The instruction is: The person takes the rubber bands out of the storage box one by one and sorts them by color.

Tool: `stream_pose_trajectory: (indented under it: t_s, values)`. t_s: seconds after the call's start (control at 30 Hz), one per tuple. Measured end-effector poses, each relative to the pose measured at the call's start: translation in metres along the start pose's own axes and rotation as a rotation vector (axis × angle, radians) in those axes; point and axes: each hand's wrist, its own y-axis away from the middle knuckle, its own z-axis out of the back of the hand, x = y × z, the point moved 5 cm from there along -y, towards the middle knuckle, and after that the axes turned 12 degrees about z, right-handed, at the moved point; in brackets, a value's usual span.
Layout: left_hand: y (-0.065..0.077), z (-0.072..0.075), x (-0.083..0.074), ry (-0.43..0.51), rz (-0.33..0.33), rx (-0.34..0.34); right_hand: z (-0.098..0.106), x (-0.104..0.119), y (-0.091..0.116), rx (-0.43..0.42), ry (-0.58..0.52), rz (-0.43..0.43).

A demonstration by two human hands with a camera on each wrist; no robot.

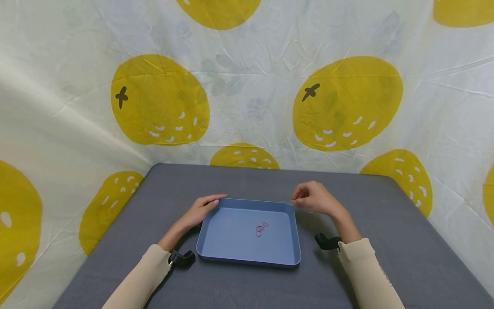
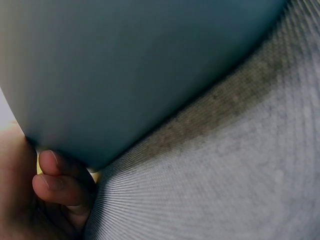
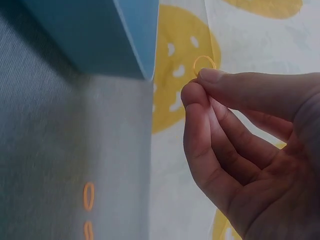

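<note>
A shallow blue tray [image 1: 247, 256] lies on the grey table. Inside it, right of the middle, is a small cluster of thin red rubber bands [image 1: 259, 230]; a faint pale mark shows farther left. My left hand [image 1: 200, 210] holds the tray's far left corner, with curled fingertips [image 2: 52, 182] against the outside wall in the left wrist view. Just off the far right corner, my right hand [image 1: 314, 198] pinches a thin yellow-orange rubber band [image 3: 204, 64] between thumb and index finger. Below that hand, orange rubber bands [image 3: 88, 196] lie on the table outside the tray.
The grey table [image 1: 247, 287] stretches out on both sides of the tray. Behind it hangs a white cloth [image 1: 251, 103] printed with large yellow fruit. Black wrist cameras [image 1: 327, 241] sit under both forearms, close to the tray's sides.
</note>
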Motion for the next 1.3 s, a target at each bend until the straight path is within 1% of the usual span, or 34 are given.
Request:
stream_pose_trajectory:
  t_s: [0.17,0.33,0.57,0.77,0.87,1.0,1.13,1.3]
  values:
    - [0.0,0.0,-0.002,-0.002,-0.01,0.001,0.008,-0.01,0.011,-0.017,-0.011,-0.025]
    - [0.001,0.0,-0.004,-0.003,-0.021,0.002,0.016,-0.022,0.02,-0.032,0.008,-0.063]
    - [0.0,0.002,-0.003,-0.007,-0.013,0.006,0.024,-0.04,0.03,-0.05,0.019,-0.07]
    - [0.0,0.003,-0.002,-0.007,-0.011,0.01,0.028,-0.054,0.038,-0.033,0.04,-0.092]
    - [0.0,0.002,0.0,-0.004,-0.006,0.012,0.031,-0.059,0.042,-0.02,0.031,-0.102]
    - [-0.001,0.002,0.0,-0.017,-0.012,0.009,0.037,-0.068,0.049,-0.018,0.013,-0.135]
    - [-0.001,0.003,0.0,-0.016,-0.015,0.01,0.043,-0.078,0.056,-0.016,0.019,-0.167]
    - [-0.001,0.002,-0.001,-0.01,-0.014,0.014,0.045,-0.092,0.065,0.001,0.026,-0.211]
